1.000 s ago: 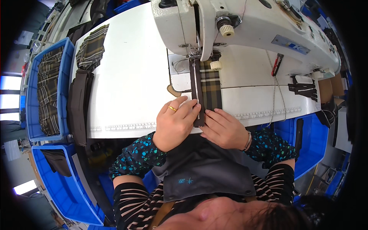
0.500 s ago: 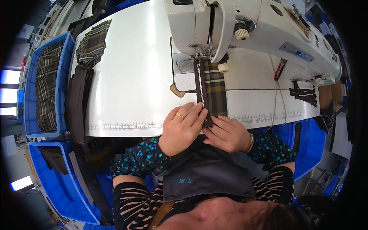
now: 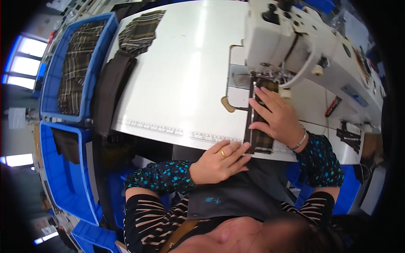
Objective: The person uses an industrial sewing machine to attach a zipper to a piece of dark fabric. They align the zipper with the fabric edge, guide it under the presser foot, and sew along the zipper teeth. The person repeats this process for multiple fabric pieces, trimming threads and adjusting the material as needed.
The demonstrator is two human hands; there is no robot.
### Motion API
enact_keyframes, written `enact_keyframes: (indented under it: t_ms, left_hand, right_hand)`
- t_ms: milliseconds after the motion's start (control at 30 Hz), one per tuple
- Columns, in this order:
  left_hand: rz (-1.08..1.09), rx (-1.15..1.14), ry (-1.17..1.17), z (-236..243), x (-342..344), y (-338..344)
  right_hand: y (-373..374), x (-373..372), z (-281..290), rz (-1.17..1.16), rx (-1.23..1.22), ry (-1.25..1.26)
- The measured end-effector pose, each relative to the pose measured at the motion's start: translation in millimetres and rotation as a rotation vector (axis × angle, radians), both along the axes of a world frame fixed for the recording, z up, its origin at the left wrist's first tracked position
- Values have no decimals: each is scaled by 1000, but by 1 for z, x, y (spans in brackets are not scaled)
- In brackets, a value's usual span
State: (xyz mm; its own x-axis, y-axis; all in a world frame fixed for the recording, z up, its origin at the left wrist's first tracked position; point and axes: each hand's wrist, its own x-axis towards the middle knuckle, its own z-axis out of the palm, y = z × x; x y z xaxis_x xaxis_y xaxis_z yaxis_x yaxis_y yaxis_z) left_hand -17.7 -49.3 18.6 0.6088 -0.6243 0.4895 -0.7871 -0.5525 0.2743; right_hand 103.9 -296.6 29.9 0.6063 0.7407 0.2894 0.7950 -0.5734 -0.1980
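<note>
A dark zipper point(image 3: 251, 135) with pale metal teeth lies lengthwise along a plaid fabric piece point(image 3: 264, 142), both running up to the needle area of a white sewing machine point(image 3: 270, 46). My right hand point(image 3: 280, 120) rests flat across the zipper and fabric, its fingers spread and pointing toward the machine's presser foot. At the near end of the zipper, by the table's front edge, my left hand point(image 3: 223, 162) has its fingers together, gripping the zipper's end between thumb and fingertips. A gold ring is on that hand.
Left on the white table point(image 3: 181, 84) lie plaid pieces point(image 3: 141, 31) and a stack of dark cloth point(image 3: 113, 88). Blue bins point(image 3: 44, 105) stand beyond the left edge, one full of plaid fabric. A red-and-black cutter point(image 3: 333, 106) and dark zipper pieces point(image 3: 349, 137) lie right.
My right hand has moved from the zipper's near end up onto the zipper and fabric, and its fingers have spread. My left hand stays at the near end. The whole view has shifted.
</note>
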Motion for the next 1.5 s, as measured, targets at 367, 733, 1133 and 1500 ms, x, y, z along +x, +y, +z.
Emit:
enact_keyframes:
  t_ms: [367, 733, 1133, 1500]
  left_hand:
    - [1110, 503, -213, 28, 49, 242]
    - [1115, 330, 71, 66, 56, 303]
    - [163, 25, 912, 95, 40, 59]
    - [47, -47, 223, 25, 135, 0]
  right_hand:
    - [0, 0, -1, 18, -25, -35]
    - [-4, -2, -6, -6, 1, 1]
    - [-1, -2, -4, 1, 28, -67]
    - [-1, -5, 0, -30, -13, -47]
